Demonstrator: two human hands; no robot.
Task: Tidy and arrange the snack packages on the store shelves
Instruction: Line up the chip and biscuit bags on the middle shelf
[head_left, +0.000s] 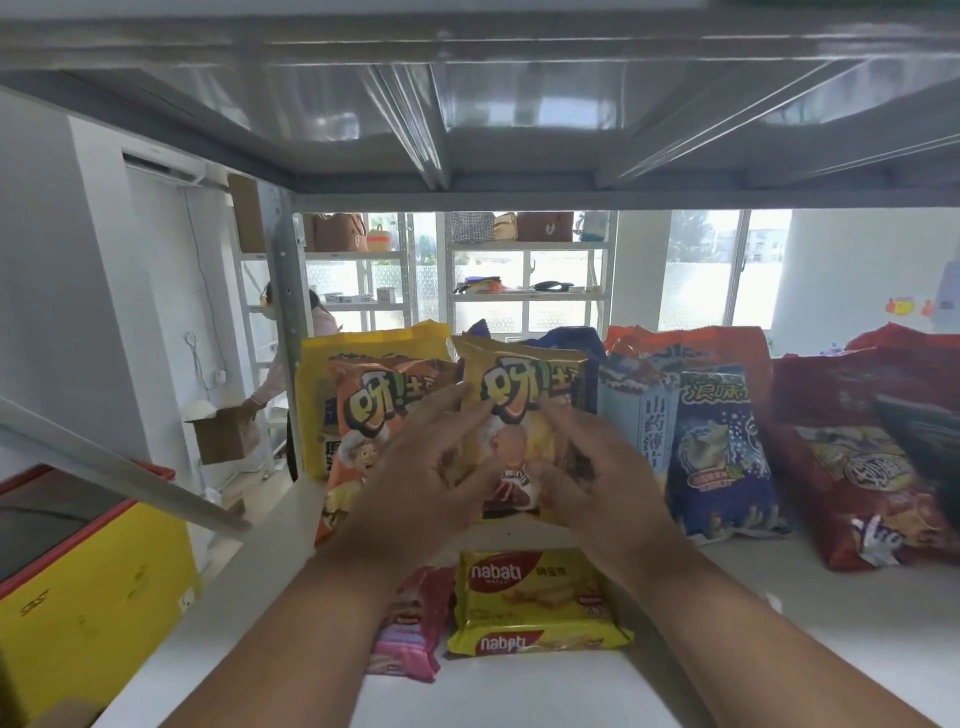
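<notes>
Both hands up at a yellow chip bag (524, 384) standing upright on the white shelf (779, 613), about mid-row. Left hand (415, 483) laid against the bag's left side, fingers fairly straight and spread, fingertips reaching up by the printed letters. Right hand (587, 467) on the bag's right side, fingers bent over its front; whether truly pinching the wrapper or only pressing on it, cannot tell. Just left of that bag, touching it, an orange chip bag (363, 415) with the same lettering, and behind that a taller yellow bag (322, 374). To the right, a pale bag with vertical writing (644, 415), then a blue bag (722, 457), then a big red bag (852, 467) leaning at the row's end. Lying flat near the shelf's front edge, between the forearms, a yellow wafer pack (535, 597) and, just beside it on the left, a pink pack (415, 623). Off to the left, below shelf level, a yellow box with red trim (93, 582).
</notes>
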